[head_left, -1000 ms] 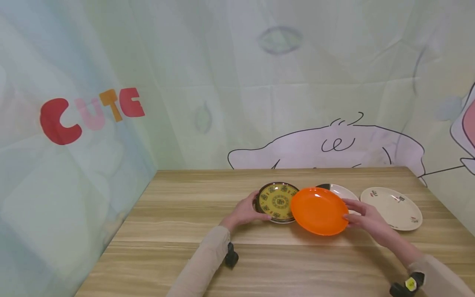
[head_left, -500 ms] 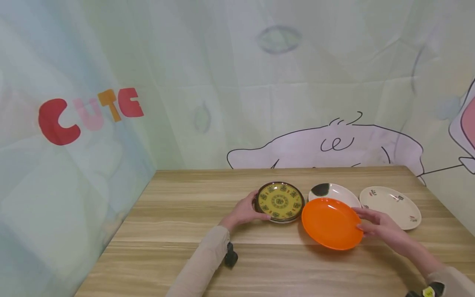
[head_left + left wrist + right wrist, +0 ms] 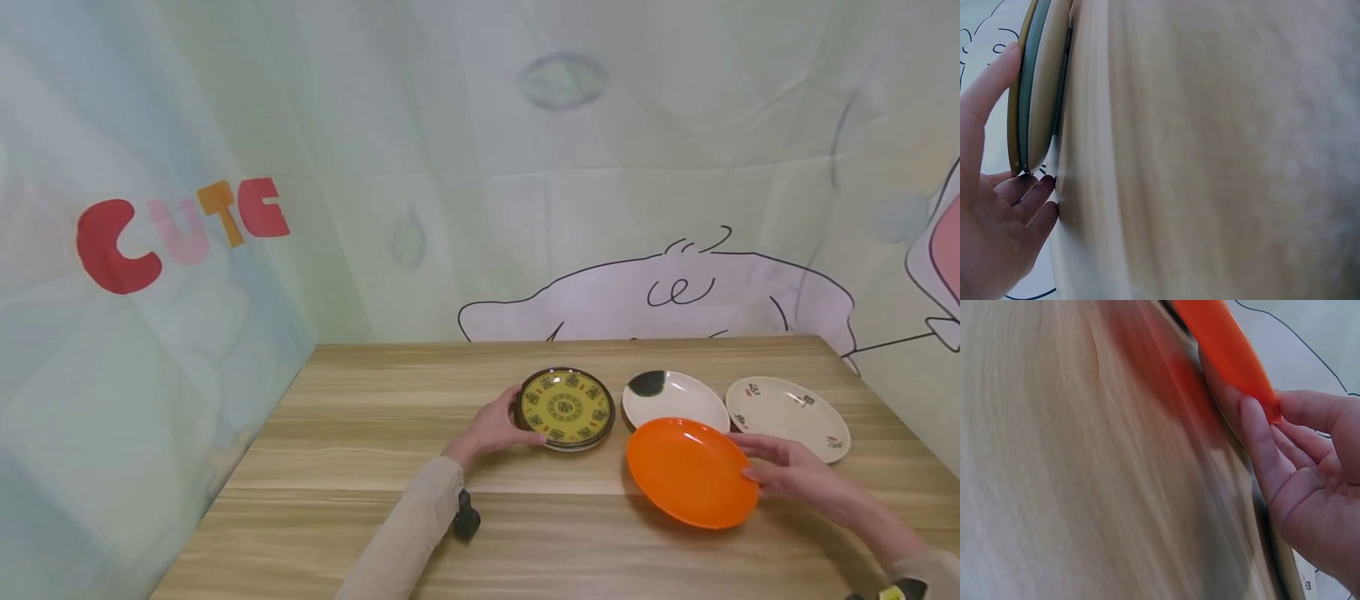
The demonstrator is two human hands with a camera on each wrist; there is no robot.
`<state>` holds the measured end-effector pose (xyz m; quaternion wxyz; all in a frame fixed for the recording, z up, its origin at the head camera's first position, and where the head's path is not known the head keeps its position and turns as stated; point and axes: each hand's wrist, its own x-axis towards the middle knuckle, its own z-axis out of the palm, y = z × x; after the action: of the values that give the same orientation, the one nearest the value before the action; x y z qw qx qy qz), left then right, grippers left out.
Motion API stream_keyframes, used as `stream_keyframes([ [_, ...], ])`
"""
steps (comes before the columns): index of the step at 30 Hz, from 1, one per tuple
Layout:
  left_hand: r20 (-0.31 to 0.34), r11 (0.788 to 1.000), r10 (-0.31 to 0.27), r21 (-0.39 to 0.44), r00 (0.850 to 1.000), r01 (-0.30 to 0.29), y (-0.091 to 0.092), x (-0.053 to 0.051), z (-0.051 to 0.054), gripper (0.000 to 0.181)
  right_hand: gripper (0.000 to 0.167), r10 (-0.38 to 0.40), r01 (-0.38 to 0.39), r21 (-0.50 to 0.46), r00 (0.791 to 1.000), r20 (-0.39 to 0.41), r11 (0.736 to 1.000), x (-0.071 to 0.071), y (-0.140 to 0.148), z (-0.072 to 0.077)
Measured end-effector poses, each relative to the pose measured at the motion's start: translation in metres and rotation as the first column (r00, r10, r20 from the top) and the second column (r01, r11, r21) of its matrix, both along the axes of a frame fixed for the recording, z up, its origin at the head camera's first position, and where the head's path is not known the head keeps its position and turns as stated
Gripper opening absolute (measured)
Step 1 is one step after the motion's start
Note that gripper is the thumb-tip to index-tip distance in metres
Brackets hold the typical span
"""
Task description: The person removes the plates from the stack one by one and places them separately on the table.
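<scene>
A yellow patterned plate (image 3: 566, 407) with a dark rim tops a small stack of plates on the table. My left hand (image 3: 497, 429) holds the stack at its left edge; in the left wrist view the thumb (image 3: 999, 78) lies against the top rim and the other fingers are at the lower edge. With my right hand (image 3: 787, 471) I pinch the right rim of an orange plate (image 3: 693, 472) between thumb and fingers. The orange plate (image 3: 1232, 350) is tilted and held above the table, overlapping the front of a white plate (image 3: 678, 400) with a dark green patch.
An oval cream plate (image 3: 791, 417) with small printed motifs lies at the right, beside the white plate. The wooden table (image 3: 360, 417) ends at the back against a printed cloth backdrop (image 3: 420, 167), which also hangs along the left side.
My right hand has carried the orange plate right and toward me, away from the yellow plate, uncovering more of the white plate. The left hand stays at the stack.
</scene>
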<state>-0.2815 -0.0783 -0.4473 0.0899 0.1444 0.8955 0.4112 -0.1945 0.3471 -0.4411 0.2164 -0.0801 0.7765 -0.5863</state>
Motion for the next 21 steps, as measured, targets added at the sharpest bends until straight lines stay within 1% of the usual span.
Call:
stream_keyframes([
  [4, 0.002, 1.000, -0.005, -0.003, 1.000, 0.005, 0.001, 0.000, 0.000, 0.104, 0.054, 0.034, -0.033, -0.028, 0.999, 0.030, 0.999, 0.003, 0.007, -0.002],
  [11, 0.007, 1.000, 0.000, -0.013, 1.000, 0.000, 0.001, 0.001, 0.001, 0.105, 0.042, 0.114, -0.104, -0.146, 0.991, 0.064, 0.984, 0.009, 0.015, -0.005],
  [14, 0.005, 1.000, 0.001, -0.015, 1.000, -0.001, 0.001, 0.001, 0.003, 0.105, 0.043, 0.151, -0.139, -0.173, 0.987, 0.056, 0.975, 0.011, 0.016, -0.006],
  [21, 0.004, 1.000, -0.004, 0.001, 1.000, 0.004, 0.000, 0.001, 0.004, 0.104, 0.047, 0.228, -0.221, -0.187, 0.974, 0.016, 0.957, 0.014, 0.019, -0.008],
])
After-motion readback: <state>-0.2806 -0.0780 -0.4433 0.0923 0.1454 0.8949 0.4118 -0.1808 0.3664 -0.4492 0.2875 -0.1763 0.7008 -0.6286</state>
